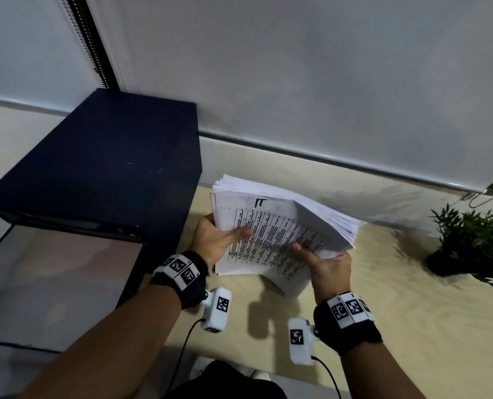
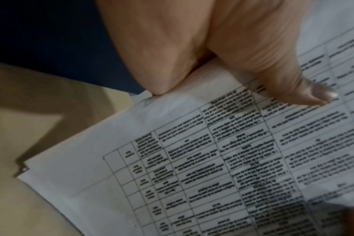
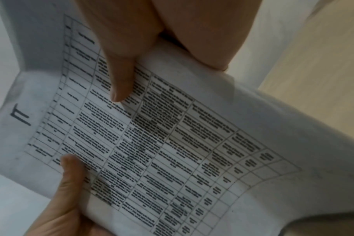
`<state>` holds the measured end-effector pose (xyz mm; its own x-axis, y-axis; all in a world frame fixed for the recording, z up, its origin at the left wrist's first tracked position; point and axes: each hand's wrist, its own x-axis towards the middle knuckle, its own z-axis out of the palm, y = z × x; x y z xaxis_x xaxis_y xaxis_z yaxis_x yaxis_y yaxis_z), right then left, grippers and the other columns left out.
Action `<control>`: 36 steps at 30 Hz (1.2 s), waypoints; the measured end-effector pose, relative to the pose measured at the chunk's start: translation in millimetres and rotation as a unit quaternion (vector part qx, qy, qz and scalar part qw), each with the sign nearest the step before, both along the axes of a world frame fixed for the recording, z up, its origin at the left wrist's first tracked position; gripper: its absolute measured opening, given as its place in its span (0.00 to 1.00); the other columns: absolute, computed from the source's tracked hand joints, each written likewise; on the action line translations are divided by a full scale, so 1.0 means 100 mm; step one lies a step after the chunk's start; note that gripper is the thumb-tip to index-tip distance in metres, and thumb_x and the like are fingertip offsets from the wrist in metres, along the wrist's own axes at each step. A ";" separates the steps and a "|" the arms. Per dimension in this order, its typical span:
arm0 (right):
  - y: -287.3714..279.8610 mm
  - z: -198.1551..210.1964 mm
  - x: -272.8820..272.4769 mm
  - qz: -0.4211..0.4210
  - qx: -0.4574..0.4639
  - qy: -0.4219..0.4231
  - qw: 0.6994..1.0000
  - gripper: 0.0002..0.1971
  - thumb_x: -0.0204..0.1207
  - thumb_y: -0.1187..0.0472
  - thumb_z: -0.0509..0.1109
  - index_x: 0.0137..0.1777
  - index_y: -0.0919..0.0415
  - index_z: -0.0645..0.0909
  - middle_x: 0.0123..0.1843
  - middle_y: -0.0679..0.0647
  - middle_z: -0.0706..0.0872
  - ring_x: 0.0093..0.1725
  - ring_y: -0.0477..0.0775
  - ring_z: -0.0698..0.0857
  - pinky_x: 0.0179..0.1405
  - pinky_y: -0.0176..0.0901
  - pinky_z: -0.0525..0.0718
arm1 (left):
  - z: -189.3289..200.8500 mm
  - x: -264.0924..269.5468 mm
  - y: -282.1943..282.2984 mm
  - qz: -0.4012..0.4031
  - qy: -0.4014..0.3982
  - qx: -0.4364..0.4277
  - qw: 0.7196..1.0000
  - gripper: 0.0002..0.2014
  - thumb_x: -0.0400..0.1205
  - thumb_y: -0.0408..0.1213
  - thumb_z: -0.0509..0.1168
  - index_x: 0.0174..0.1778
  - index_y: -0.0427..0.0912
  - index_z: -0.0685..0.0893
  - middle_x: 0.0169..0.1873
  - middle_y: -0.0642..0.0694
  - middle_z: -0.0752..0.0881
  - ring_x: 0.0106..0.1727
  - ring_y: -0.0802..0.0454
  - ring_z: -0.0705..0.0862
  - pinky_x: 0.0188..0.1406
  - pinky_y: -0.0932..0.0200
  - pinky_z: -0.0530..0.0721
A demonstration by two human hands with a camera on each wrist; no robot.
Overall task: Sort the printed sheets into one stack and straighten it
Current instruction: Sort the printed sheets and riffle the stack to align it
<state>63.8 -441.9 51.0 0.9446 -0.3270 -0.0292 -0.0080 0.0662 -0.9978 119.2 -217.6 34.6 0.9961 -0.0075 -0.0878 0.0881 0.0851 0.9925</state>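
A thick stack of printed sheets (image 1: pixel 271 234) is held tilted above the pale wooden table (image 1: pixel 412 326). Its top sheet (image 2: pixel 212 159) carries a printed table of text and a hand-drawn mark near its far edge (image 3: pixel 20 115). My left hand (image 1: pixel 219 240) grips the stack's left edge, thumb (image 2: pixel 283 76) pressed on the top sheet. My right hand (image 1: pixel 326 266) grips the near right edge, thumb (image 3: pixel 119 76) on top. The sheets fan unevenly along the far and right edges, and the stack bends between the hands. The fingers under the stack are hidden.
A dark blue box-like unit (image 1: pixel 101 168) stands just left of the stack. A small potted plant (image 1: pixel 475 243) sits at the table's right. A pale roller blind (image 1: pixel 297 82) hangs behind, with its bead chain (image 1: pixel 478 201) at the right.
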 end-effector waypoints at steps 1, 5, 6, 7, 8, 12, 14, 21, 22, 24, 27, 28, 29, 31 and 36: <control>-0.01 -0.01 -0.02 0.000 -0.007 -0.002 1.000 0.18 0.62 0.77 0.81 0.43 0.53 0.88 0.38 0.43 0.93 0.38 0.40 0.91 0.41 0.35 0.89 | -0.01 0.00 0.01 -0.005 -0.005 0.004 1.000 0.19 0.61 0.39 0.83 0.47 0.41 0.91 0.46 0.45 0.94 0.51 0.51 0.92 0.49 0.56 0.90; -0.02 -0.02 -0.09 0.009 -0.012 0.015 1.000 0.19 0.60 0.76 0.83 0.46 0.56 0.87 0.40 0.45 0.94 0.40 0.43 0.92 0.42 0.37 0.90 | -0.07 -0.02 0.04 -0.051 0.009 0.021 0.998 0.28 0.56 0.44 0.84 0.51 0.40 0.89 0.45 0.53 0.94 0.51 0.58 0.92 0.49 0.64 0.88; -0.03 -0.01 -0.09 0.011 -0.007 0.018 1.000 0.19 0.60 0.76 0.83 0.48 0.59 0.87 0.40 0.47 0.94 0.40 0.45 0.93 0.40 0.37 0.90 | -0.06 -0.02 0.05 -0.051 0.006 0.013 0.999 0.30 0.55 0.45 0.83 0.53 0.39 0.88 0.44 0.54 0.94 0.50 0.59 0.92 0.48 0.66 0.87; -0.04 -0.01 -0.08 0.009 -0.003 0.023 1.000 0.20 0.60 0.77 0.83 0.51 0.63 0.87 0.40 0.49 0.94 0.40 0.46 0.93 0.39 0.37 0.90 | -0.05 -0.01 0.06 -0.048 0.001 0.006 0.999 0.33 0.54 0.44 0.83 0.55 0.37 0.87 0.44 0.55 0.94 0.50 0.59 0.92 0.47 0.67 0.87; -0.05 -0.01 -0.08 0.003 0.000 0.024 1.000 0.22 0.60 0.77 0.83 0.54 0.68 0.85 0.40 0.49 0.94 0.40 0.47 0.93 0.39 0.37 0.90 | -0.04 0.00 0.07 -0.044 -0.007 0.000 0.999 0.35 0.54 0.43 0.83 0.57 0.34 0.85 0.44 0.54 0.94 0.50 0.58 0.92 0.47 0.66 0.87; -0.06 0.01 -0.09 -0.007 -0.002 0.026 1.000 0.26 0.59 0.76 0.83 0.58 0.75 0.81 0.42 0.51 0.94 0.40 0.49 0.93 0.43 0.45 0.92 | 0.03 -0.07 0.03 -0.063 -0.044 -0.022 0.997 0.38 0.55 0.45 0.82 0.61 0.32 0.83 0.46 0.55 0.94 0.52 0.59 0.91 0.48 0.68 0.86; -0.05 0.08 -0.10 -0.002 -0.012 0.011 1.000 0.24 0.59 0.76 0.83 0.56 0.72 0.83 0.40 0.49 0.94 0.39 0.47 0.93 0.42 0.41 0.92 | 0.09 -0.09 0.01 -0.051 -0.049 -0.054 0.996 0.43 0.55 0.49 0.82 0.63 0.31 0.81 0.48 0.53 0.93 0.54 0.59 0.90 0.50 0.68 0.86; -0.05 0.24 -0.02 -0.037 -0.012 -0.049 0.998 0.26 0.55 0.73 0.85 0.55 0.64 0.83 0.41 0.47 0.93 0.41 0.45 0.92 0.42 0.41 0.90 | 0.35 -0.11 -0.03 -0.053 -0.069 -0.100 0.991 0.50 0.55 0.64 0.82 0.68 0.39 0.76 0.57 0.43 0.90 0.61 0.46 0.88 0.56 0.53 0.87; -0.05 0.26 -0.02 -0.039 -0.017 -0.058 0.997 0.28 0.56 0.74 0.85 0.57 0.66 0.83 0.42 0.46 0.93 0.42 0.44 0.92 0.42 0.39 0.90 | 0.40 -0.11 -0.04 -0.056 -0.079 -0.104 0.990 0.51 0.57 0.65 0.80 0.71 0.39 0.74 0.61 0.40 0.88 0.65 0.42 0.86 0.60 0.48 0.86; -0.06 0.30 -0.01 -0.045 -0.019 -0.070 0.996 0.28 0.57 0.76 0.84 0.59 0.67 0.82 0.43 0.45 0.93 0.44 0.45 0.91 0.46 0.40 0.90 | 0.50 -0.10 -0.04 -0.043 -0.090 -0.116 0.988 0.59 0.59 0.68 0.77 0.79 0.36 0.65 0.70 0.33 0.81 0.72 0.37 0.80 0.69 0.43 0.81; -0.04 0.34 0.00 -0.057 -0.012 -0.079 0.995 0.26 0.57 0.75 0.84 0.56 0.65 0.82 0.43 0.46 0.93 0.44 0.48 0.92 0.50 0.46 0.90 | 0.61 -0.11 -0.07 -0.024 -0.093 -0.117 0.988 0.60 0.66 0.74 0.67 0.84 0.35 0.59 0.77 0.30 0.73 0.78 0.35 0.73 0.78 0.35 0.70; -0.03 0.35 0.01 -0.059 -0.012 -0.081 0.995 0.26 0.57 0.75 0.84 0.56 0.64 0.83 0.43 0.47 0.93 0.44 0.48 0.92 0.50 0.47 0.90 | 0.62 -0.11 -0.08 -0.022 -0.091 -0.117 0.989 0.58 0.69 0.75 0.64 0.84 0.36 0.58 0.78 0.32 0.72 0.80 0.36 0.71 0.80 0.33 0.66; -0.02 0.35 0.01 -0.061 -0.014 -0.083 0.995 0.25 0.57 0.74 0.84 0.55 0.64 0.83 0.43 0.47 0.93 0.44 0.49 0.92 0.51 0.48 0.90 | 0.64 -0.10 -0.08 -0.023 -0.084 -0.118 0.989 0.57 0.70 0.75 0.63 0.85 0.36 0.57 0.78 0.33 0.72 0.80 0.37 0.71 0.80 0.34 0.66; -0.02 0.34 0.02 -0.066 -0.019 -0.091 0.993 0.27 0.56 0.72 0.85 0.56 0.65 0.83 0.45 0.50 0.93 0.46 0.51 0.91 0.52 0.49 0.90 | 0.65 -0.10 -0.07 -0.036 -0.078 -0.121 0.989 0.58 0.70 0.75 0.64 0.85 0.37 0.55 0.79 0.35 0.72 0.80 0.39 0.71 0.80 0.38 0.68; -0.02 0.22 0.06 -0.067 -0.030 -0.084 0.994 0.25 0.60 0.77 0.82 0.58 0.70 0.82 0.45 0.49 0.92 0.45 0.44 0.90 0.48 0.36 0.88 | 0.54 -0.06 -0.09 -0.053 -0.071 -0.052 0.995 0.37 0.82 0.50 0.67 0.82 0.38 0.59 0.71 0.42 0.80 0.74 0.51 0.78 0.74 0.54 0.76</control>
